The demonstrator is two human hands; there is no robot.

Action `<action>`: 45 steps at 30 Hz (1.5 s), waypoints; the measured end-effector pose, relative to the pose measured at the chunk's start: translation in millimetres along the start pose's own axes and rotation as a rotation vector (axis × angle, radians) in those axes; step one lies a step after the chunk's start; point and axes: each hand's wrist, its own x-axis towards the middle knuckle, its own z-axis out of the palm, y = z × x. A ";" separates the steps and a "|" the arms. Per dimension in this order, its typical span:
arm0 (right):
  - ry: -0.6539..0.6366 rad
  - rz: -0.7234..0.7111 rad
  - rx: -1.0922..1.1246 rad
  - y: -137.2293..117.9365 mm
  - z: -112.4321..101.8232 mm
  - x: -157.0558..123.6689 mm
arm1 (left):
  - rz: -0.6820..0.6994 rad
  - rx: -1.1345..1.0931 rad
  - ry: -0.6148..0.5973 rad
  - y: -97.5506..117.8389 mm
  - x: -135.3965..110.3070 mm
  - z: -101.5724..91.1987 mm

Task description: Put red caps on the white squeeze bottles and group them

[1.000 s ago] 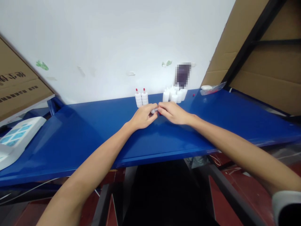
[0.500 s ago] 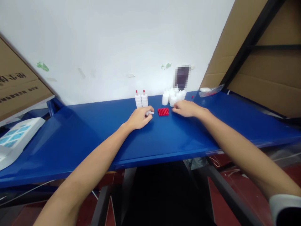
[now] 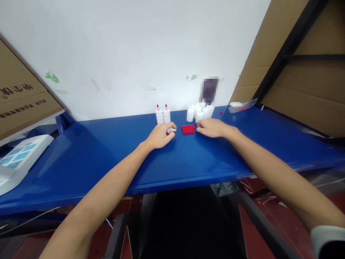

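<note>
A small white bottle (image 3: 171, 130) lies low in the left hand (image 3: 159, 136), the fingers curled round it so that only its pale end sticks out towards the middle of the blue surface (image 3: 107, 154). It looks plain, smooth and light, with no red tip on the end that shows. Just beside it to the right sits a tight little block of red caps (image 3: 188, 129), set in neat rows, touched by neither hand. The right hand (image 3: 212, 128) rests palm down on the far side of that block, fingers pointing at it; whether the fingertips pinch anything cannot be told. The work in hand seems to be at the point between bottle and cap: lifting one cap out of so close a block would call for a fine fingertip pinch, with the bottle held steady. Behind the left hand stand two bottles with red tips (image 3: 162, 115), upright and touching; behind the right hand, a huddle of plain white bottles (image 3: 199, 112). Well apart lie a white keypad device (image 3: 18, 158), a cardboard box (image 3: 21, 104) and a clear bag (image 3: 242, 104).
</note>
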 end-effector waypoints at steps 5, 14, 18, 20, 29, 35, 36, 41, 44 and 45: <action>0.023 -0.008 0.018 -0.8 1.4 0.6 | -0.001 0.011 -0.008 -1.0 0.3 0.3; 0.027 0.006 0.006 -3.9 0.8 -0.9 | 0.008 0.019 -0.004 -0.7 -0.1 0.5; 0.028 -0.001 0.028 -2.1 1.1 0.4 | 0.007 0.020 -0.004 -0.8 -0.1 0.7; 0.029 -0.020 0.046 -1.7 0.9 0.7 | 0.013 0.017 -0.004 -1.2 -0.2 0.6; 0.069 -0.076 0.099 -1.8 0.2 0.8 | 0.016 0.013 -0.005 -1.4 -0.1 0.0; 0.110 -0.073 0.119 -0.9 1.1 2.1 | 0.018 0.017 -0.009 -1.4 -0.6 -0.3; 0.114 -0.072 0.118 -0.6 1.5 2.3 | 0.020 0.017 -0.009 -1.3 -0.6 -0.3; 0.116 -0.068 0.117 0.6 2.1 2.7 | 0.015 0.021 -0.012 -0.5 -0.2 -0.3; 0.117 -0.068 0.122 0.5 1.5 2.4 | 0.013 0.023 -0.015 -0.7 -0.3 -0.3; 0.119 -0.070 0.125 0.4 1.4 2.3 | 0.012 0.023 -0.016 -0.8 -0.3 -0.3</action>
